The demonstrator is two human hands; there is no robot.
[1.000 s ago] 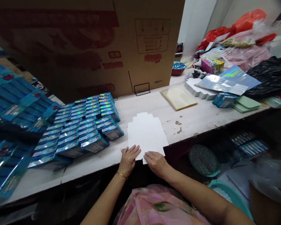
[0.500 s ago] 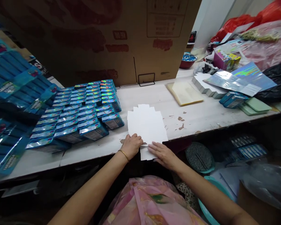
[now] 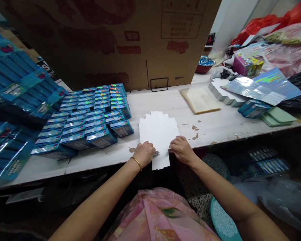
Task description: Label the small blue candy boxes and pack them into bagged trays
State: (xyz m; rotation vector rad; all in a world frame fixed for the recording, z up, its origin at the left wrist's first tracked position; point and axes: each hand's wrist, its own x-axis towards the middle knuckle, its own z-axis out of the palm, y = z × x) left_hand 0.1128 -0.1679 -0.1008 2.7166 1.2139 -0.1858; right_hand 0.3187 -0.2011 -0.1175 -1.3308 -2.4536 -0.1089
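A flat white die-cut box blank (image 3: 160, 129) lies at the table's front edge, with stepped flaps at its far end and one panel jutting over the edge towards me. My left hand (image 3: 145, 153) is closed on its near left corner, fingers curled over a flap that is folded inward. At the near right corner, my right hand (image 3: 182, 149) pinches the side flap between thumb and fingers. The undersides of both folds are hidden by my fingers.
Rows of blue boxes (image 3: 90, 117) stand left of the blank. A big cardboard carton (image 3: 95, 43) rises behind. To the right are a stack of clear sheets (image 3: 200, 100), white blanks (image 3: 224, 90), silvery sheets (image 3: 261, 85) and green pads (image 3: 278, 115). A teal basin (image 3: 224, 221) sits below.
My right hand has moved from the near panel to the blank's right corner and now pinches it. My left hand has gone from lying flat to gripping a folded flap. The view has shifted.
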